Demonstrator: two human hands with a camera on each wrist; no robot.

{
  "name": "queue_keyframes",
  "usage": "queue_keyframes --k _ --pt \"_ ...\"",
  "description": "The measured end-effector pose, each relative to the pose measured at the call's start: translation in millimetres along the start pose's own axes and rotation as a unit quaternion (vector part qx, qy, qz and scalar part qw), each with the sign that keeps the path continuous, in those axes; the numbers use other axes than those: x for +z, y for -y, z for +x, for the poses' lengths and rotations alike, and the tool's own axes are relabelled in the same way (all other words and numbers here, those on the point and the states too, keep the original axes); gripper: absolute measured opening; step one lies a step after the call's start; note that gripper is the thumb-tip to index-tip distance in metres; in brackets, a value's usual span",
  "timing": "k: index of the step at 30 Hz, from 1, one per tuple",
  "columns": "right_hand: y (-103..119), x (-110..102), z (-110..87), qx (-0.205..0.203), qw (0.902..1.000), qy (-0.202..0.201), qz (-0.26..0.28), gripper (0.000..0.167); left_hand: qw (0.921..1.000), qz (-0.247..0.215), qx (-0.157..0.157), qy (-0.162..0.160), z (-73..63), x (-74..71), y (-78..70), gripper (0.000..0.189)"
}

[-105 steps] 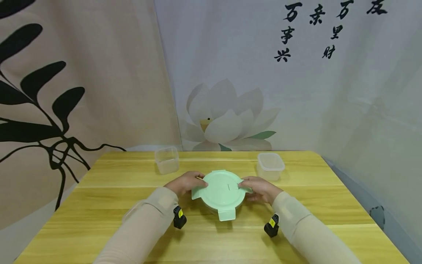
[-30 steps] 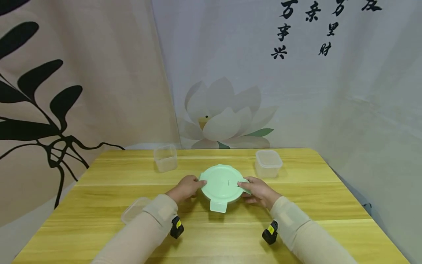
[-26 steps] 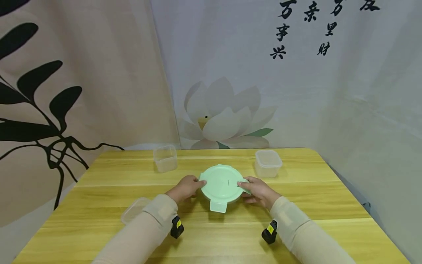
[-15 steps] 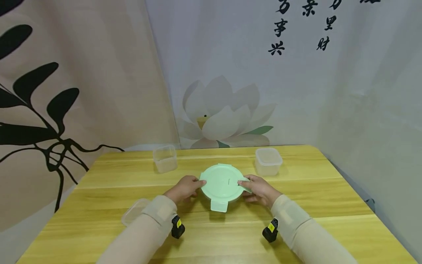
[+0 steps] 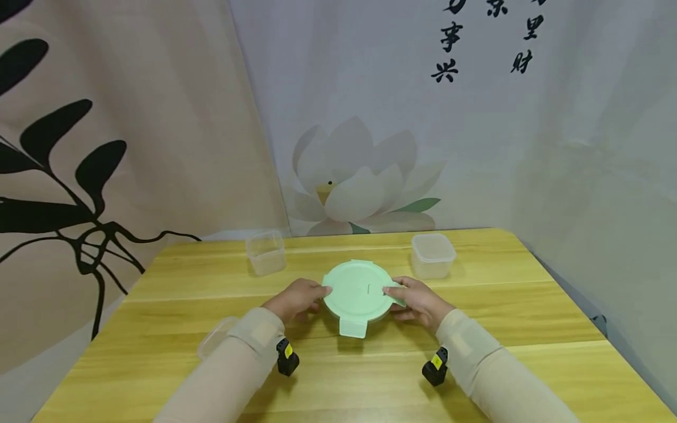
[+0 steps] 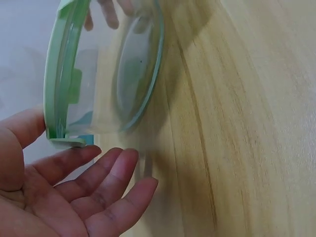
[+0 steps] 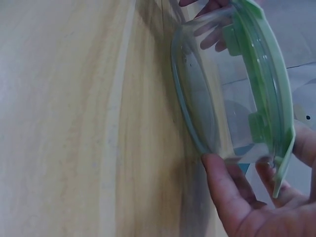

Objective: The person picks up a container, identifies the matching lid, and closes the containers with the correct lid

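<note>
A round clear glass food container (image 6: pixel 106 84) with a mint-green snap lid (image 5: pixel 358 289) stands in mid-table. My left hand (image 5: pixel 300 298) holds its left side, thumb on the lid's edge. In the left wrist view, the left flap (image 6: pixel 69 142) is folded down along the glass, the index finger against it and the other fingers loosely bent below. My right hand (image 5: pixel 420 302) grips the opposite side: thumb on the lid, fingertips (image 7: pixel 211 160) at the glass near its base. The right flap (image 7: pixel 281 177) sticks outward between thumb and fingers; the front flap (image 5: pixel 352 328) also sticks out.
A clear plastic box without a lid (image 5: pixel 266 254) stands at the back left of the wooden table (image 5: pixel 338 388). At the back right is a lidded translucent box (image 5: pixel 433 257). A loose clear lid (image 5: pixel 215 336) lies partly behind my left sleeve. A printed curtain (image 5: pixel 370 88) hangs behind.
Since the oldest frame, the left flap has gone from sticking out to folded down, and the container has shifted slightly back. Over the last second the hands hold nearly still.
</note>
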State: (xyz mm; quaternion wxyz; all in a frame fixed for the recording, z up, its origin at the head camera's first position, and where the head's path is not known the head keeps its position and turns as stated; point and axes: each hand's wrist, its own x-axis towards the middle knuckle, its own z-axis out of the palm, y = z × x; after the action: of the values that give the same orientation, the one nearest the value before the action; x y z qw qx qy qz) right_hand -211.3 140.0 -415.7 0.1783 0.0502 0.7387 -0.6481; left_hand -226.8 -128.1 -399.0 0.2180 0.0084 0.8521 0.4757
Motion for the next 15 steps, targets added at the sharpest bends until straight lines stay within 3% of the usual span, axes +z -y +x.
queue_keyframes --k 6,15 --pt "3 -1 -2.0 0.004 1.0000 -0.003 -0.002 0.052 0.9999 -0.017 -0.001 0.000 -1.6 2.1 -2.3 0.046" --pt "2 3 -2.9 0.013 0.9999 -0.001 -0.008 0.058 0.9993 -0.023 -0.002 -0.028 -5.0 10.5 -2.3 0.044"
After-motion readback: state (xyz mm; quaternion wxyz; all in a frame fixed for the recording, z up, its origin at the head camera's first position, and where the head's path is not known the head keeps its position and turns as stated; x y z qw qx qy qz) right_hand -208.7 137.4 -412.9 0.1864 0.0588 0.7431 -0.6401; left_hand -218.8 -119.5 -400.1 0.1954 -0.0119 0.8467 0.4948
